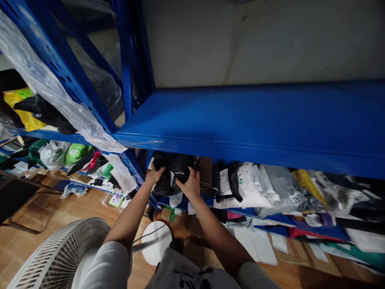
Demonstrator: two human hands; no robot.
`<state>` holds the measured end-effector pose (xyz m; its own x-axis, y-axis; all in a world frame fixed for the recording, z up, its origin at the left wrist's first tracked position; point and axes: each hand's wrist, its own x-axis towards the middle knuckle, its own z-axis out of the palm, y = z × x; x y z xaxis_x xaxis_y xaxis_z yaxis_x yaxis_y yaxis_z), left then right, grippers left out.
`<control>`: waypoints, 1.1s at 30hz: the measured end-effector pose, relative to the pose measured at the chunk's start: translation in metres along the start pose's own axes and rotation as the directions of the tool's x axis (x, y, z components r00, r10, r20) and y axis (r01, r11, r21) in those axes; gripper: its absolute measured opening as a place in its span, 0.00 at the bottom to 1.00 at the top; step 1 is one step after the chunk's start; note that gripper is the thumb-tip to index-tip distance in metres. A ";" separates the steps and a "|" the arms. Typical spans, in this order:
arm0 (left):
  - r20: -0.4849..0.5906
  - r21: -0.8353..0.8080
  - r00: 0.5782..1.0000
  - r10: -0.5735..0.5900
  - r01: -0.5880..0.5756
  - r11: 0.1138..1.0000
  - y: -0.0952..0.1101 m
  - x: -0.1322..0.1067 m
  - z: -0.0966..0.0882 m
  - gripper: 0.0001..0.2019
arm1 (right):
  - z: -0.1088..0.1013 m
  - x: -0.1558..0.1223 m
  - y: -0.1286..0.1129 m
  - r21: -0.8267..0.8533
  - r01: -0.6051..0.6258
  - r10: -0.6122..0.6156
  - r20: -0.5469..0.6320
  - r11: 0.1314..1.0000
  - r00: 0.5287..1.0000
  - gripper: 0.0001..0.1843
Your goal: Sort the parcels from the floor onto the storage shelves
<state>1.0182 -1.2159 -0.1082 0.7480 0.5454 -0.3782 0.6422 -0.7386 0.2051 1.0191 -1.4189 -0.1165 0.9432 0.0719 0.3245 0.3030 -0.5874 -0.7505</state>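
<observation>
Both my arms reach into the shelf level beneath a blue shelf board. My left hand (155, 176) is closed on the side of a black plastic parcel (163, 186), its fingers partly hidden. Beside it, my right hand (191, 183) grips another black plastic parcel (179, 165), thumb on the near side and fingers curled over the right. The two parcels sit close together at the left end of the shelf. A brown cardboard box (205, 172) stands just right of my right hand, followed by a black parcel with a white label (224, 182).
The blue shelf board (240, 116) overhangs my hands, with a blue upright (75, 80) at left. White and grey parcels (270, 188) fill the shelf rightward. A white fan (66, 253) stands low left, near a round white base (156, 243). Cartons and parcels lie below.
</observation>
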 end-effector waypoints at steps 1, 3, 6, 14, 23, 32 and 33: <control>0.013 0.026 0.999 -0.036 0.035 0.999 0.003 -0.003 0.002 0.52 | 0.006 -0.001 -0.006 -0.019 0.028 -0.028 0.014 0.999 1.000 0.38; 0.040 0.130 0.996 -0.078 0.073 0.989 0.009 -0.012 0.010 0.56 | 0.018 -0.002 -0.016 -0.026 0.118 -0.115 0.083 0.993 0.990 0.36; 0.066 0.260 0.996 -0.063 0.043 0.965 0.010 -0.024 0.024 0.50 | 0.028 0.000 -0.021 0.007 0.168 -0.167 0.132 0.986 0.977 0.35; -0.057 0.236 0.992 0.113 -0.096 0.967 -0.013 -0.029 0.055 0.47 | 0.041 -0.036 0.016 0.403 -0.048 0.015 0.085 0.914 0.996 0.55; -0.116 0.006 0.991 -0.061 0.062 0.998 -0.003 -0.020 0.042 0.52 | 0.067 -0.019 -0.003 0.225 -0.487 0.482 0.081 0.844 0.873 0.28; -0.169 -0.044 0.976 -0.136 0.130 0.991 0.000 -0.017 0.053 0.54 | 0.054 0.000 -0.006 0.588 -0.435 0.597 -0.105 0.682 0.795 0.19; -0.167 -0.038 0.976 -0.139 0.135 0.990 0.002 -0.017 0.057 0.55 | 0.048 0.007 -0.007 0.626 -0.413 0.608 -0.127 0.662 0.784 0.19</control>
<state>0.9969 -1.2491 -0.1525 0.6688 0.7013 -0.2466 0.7429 -0.6429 0.1864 1.0306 -1.3756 -0.1366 0.9061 -0.4029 -0.1292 -0.1031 0.0857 -0.9910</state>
